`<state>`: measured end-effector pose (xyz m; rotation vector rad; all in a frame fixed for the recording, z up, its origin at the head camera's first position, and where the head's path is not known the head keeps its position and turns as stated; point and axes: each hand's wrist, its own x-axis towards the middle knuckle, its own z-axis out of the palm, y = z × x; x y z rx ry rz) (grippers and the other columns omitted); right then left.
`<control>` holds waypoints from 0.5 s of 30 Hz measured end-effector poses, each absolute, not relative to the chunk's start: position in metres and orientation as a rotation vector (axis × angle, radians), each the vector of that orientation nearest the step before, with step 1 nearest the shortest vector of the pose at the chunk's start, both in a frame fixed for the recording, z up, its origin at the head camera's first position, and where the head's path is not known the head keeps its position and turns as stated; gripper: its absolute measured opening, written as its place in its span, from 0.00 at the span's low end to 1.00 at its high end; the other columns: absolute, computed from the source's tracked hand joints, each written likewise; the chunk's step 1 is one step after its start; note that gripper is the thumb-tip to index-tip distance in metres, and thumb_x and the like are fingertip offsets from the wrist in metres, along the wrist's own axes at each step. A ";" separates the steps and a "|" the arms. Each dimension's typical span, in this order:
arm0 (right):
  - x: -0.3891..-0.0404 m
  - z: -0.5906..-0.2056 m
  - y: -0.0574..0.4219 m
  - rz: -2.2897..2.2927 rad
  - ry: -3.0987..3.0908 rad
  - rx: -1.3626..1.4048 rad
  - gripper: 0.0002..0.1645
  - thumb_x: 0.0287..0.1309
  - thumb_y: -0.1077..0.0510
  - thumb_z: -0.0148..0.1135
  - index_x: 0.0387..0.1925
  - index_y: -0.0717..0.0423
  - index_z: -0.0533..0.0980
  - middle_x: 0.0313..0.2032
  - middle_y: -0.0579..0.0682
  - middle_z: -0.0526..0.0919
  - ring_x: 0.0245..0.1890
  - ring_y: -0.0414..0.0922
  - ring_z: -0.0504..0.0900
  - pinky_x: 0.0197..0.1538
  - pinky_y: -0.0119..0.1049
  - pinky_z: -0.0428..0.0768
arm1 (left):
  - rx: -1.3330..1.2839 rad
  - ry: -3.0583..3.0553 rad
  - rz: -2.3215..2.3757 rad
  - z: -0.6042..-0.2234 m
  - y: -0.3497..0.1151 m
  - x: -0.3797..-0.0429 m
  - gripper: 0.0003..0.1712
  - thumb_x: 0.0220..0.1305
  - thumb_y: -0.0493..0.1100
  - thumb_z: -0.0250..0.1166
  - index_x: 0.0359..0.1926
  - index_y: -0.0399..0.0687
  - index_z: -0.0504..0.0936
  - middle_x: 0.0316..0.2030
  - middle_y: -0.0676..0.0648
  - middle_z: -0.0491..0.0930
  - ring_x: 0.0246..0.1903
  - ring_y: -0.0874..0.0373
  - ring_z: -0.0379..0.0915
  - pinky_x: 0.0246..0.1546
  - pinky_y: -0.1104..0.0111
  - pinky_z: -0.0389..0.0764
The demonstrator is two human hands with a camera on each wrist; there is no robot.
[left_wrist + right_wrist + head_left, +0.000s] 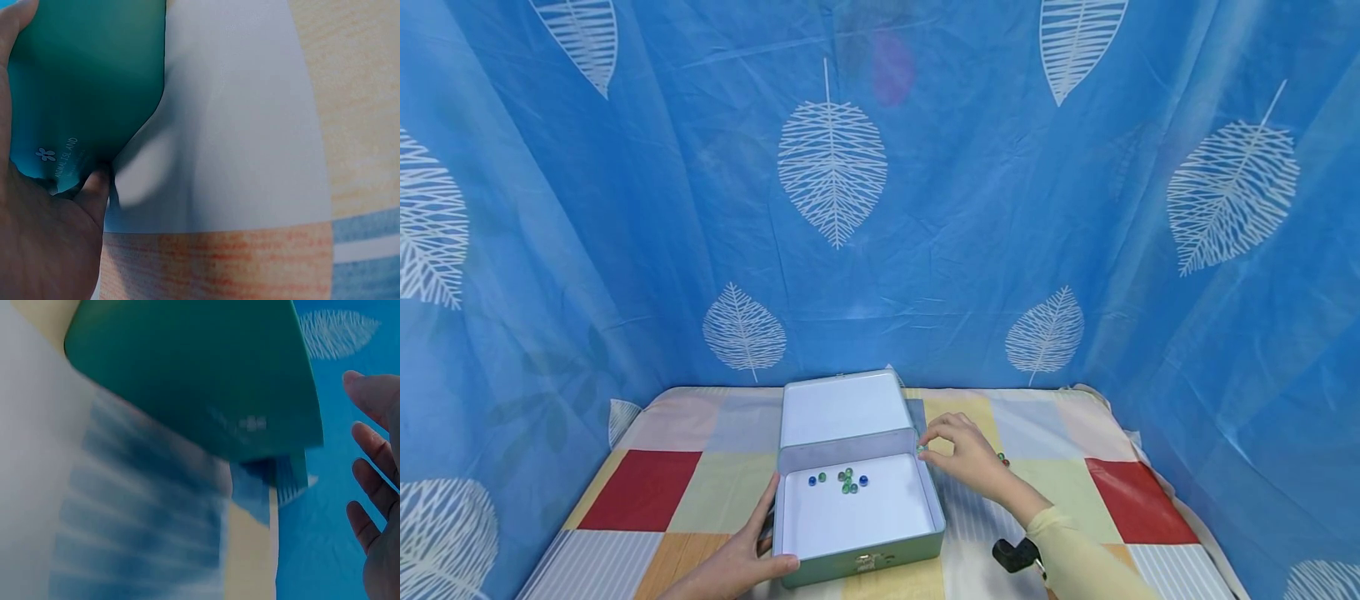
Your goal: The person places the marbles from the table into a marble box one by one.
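An open metal tin box (880, 552) with a green outside and a white inside stands on the cloth, its lid (844, 408) tipped back. Several glass marbles (847, 475), blue and green, lie on its floor. My left hand (745, 554) holds the box's left side, thumb at the front corner; the left wrist view shows this hand (53, 231) against the green wall. My right hand (966, 454) is over the box's right rim, thumb and forefinger pinching a small greenish marble (921, 448). In the right wrist view that hand's (381, 481) fingers show beside the box, but no marble.
A few more marbles (1003, 459) lie on the patchwork cloth (1037, 425), right of the box and beyond my right forearm. A blue curtain (940, 208) with white leaf prints encloses the back and both sides. A black device (1015, 554) is at my right wrist.
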<state>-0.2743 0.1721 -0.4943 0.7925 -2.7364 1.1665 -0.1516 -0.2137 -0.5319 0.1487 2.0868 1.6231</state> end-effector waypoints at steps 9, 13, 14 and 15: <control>-0.262 -0.493 0.145 1.081 -2.696 0.990 0.05 0.61 0.45 0.74 0.38 0.29 0.84 0.46 0.29 0.77 0.52 0.39 0.72 0.56 0.52 0.73 | 0.177 2.067 1.641 -0.534 -0.214 -0.152 0.61 0.75 0.49 0.63 0.80 0.66 0.20 0.79 0.31 0.27 0.75 0.24 0.30 0.68 0.45 0.68; -0.257 -0.494 0.136 1.023 -2.705 1.051 0.05 0.60 0.45 0.74 0.38 0.28 0.84 0.45 0.28 0.76 0.52 0.37 0.72 0.58 0.51 0.72 | 0.178 2.070 1.640 -0.535 -0.215 -0.152 0.61 0.75 0.50 0.63 0.80 0.67 0.20 0.79 0.31 0.28 0.74 0.24 0.31 0.67 0.45 0.69; -0.256 -0.494 0.134 1.010 -2.706 1.064 0.05 0.60 0.44 0.74 0.38 0.29 0.84 0.45 0.28 0.76 0.52 0.37 0.72 0.58 0.52 0.72 | 0.180 2.071 1.640 -0.535 -0.215 -0.152 0.60 0.75 0.50 0.63 0.80 0.67 0.20 0.79 0.31 0.28 0.74 0.24 0.31 0.67 0.45 0.70; -0.255 -0.494 0.132 1.000 -2.708 1.076 0.05 0.61 0.44 0.73 0.38 0.29 0.85 0.45 0.29 0.76 0.53 0.38 0.72 0.59 0.52 0.72 | 0.182 2.074 1.640 -0.535 -0.215 -0.152 0.60 0.75 0.50 0.63 0.80 0.67 0.20 0.79 0.31 0.28 0.74 0.24 0.32 0.67 0.45 0.70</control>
